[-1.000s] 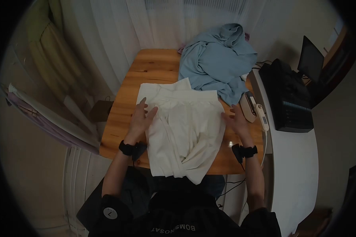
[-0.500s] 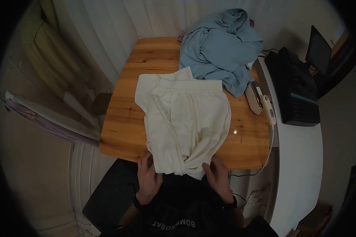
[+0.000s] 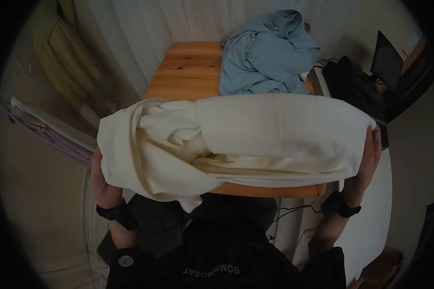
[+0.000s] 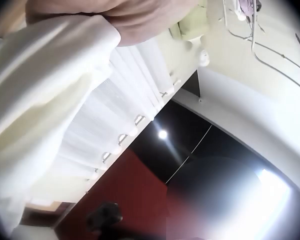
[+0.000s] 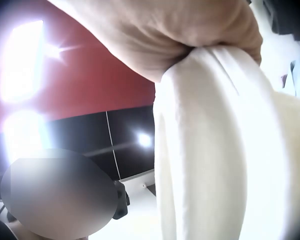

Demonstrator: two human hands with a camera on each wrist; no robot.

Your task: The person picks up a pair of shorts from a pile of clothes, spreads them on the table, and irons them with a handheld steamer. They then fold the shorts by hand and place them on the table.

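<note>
Cream-white trousers are held up in a wide, folded bundle between my two hands, above the front of the wooden table. The left hand grips the bundle's left end, where the cloth loops and hangs in loose folds; most of its fingers are hidden behind the fabric. At the other end the right hand grips the cloth, with fingers along its outer edge. Fabric runs into the left palm in the left wrist view. In the right wrist view, gathered cloth hangs down from the hand.
A crumpled light-blue garment lies at the back right of the wooden table. Beyond it, to the right, are a black machine and a screen by a white counter. A rack with hanging cloth stands left.
The trousers lay flat on the table, with both hands first beside them and then at their near edge. Now both hands hold them lifted and spread sideways, the hands far apart.
</note>
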